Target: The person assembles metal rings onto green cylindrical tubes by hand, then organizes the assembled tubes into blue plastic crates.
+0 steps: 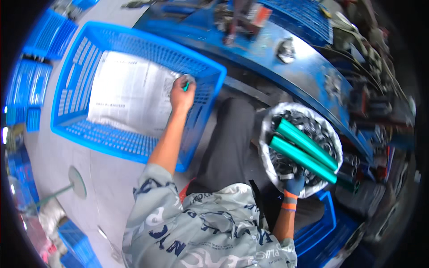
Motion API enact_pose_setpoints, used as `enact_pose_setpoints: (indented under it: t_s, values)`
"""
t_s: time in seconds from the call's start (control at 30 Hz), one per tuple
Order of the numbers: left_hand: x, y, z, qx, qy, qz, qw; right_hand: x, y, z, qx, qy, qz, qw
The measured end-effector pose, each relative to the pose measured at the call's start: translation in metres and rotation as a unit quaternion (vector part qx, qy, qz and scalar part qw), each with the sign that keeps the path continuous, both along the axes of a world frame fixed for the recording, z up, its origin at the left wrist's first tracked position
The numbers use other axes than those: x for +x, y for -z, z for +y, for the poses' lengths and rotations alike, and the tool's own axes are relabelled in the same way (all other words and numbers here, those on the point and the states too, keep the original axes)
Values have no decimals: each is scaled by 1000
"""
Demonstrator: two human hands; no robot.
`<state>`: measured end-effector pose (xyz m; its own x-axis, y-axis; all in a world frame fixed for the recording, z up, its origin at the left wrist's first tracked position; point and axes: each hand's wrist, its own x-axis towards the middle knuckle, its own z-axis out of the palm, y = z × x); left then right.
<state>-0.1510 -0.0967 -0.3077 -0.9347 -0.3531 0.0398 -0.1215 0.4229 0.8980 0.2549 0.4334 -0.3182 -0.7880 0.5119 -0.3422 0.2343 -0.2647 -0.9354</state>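
Observation:
My bare left hand [182, 94] is closed at the right end of a large blue plastic basket [134, 154]. A bit of green and something silvery show at its fingers; the exact kind of piece is unclear. White printed sheeting [129, 91] lines the basket's bottom. My right hand [294, 184], in a dark blue glove with an orange cuff, reaches into a round white-lined container [268, 163]. Its fingers are down among many dark, shiny curved pieces [286, 163], so their grip is hidden. Two green tubes [304, 158] lie side by side across the container, just above this hand.
A blue metal workbench [263, 53] runs along the far side, with a shiny metal part [286, 50] and a blue crate [299, 15] on it. Stacked blue baskets [29, 82] stand at the left. A round-based stand [77, 182] is on the floor.

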Motion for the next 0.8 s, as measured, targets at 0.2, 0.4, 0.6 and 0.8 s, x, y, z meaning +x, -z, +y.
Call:
enact_pose_setpoints:
  t_s: [0.2,0.4,0.6,0.8]
  values:
    - [83,242,-187,-171,-1,-404,898,-48,-70,-68,412,-192,-242,857]
    - [113,325,-271,-221,-45,-462,857,-51,-56,-78,424,-243,-308,816]
    - [52,297,-195,-300,99,-561,765,-53,-77,-65,414,-221,-308,827]
    - [65,257,-190,-127,-14,-461,878,-21,-54,-22,391,-240,-259,850]
